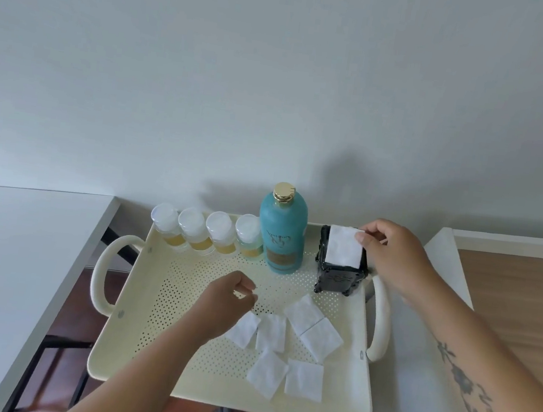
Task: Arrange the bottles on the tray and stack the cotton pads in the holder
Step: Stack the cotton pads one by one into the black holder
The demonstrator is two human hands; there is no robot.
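Right hand [386, 250] pinches a cotton pad [343, 250] atop the black holder [336, 279]; left hand [225, 304] curls above loose pads [303, 314], its grasp unclear.

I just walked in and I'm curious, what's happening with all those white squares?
A person is tidying a cream tray. Their right hand pinches a cotton pad at the top of the black holder. Their left hand hovers, fingers curled, over six loose pads on the tray. Four small bottles and a tall teal bottle stand in a row along the far edge.
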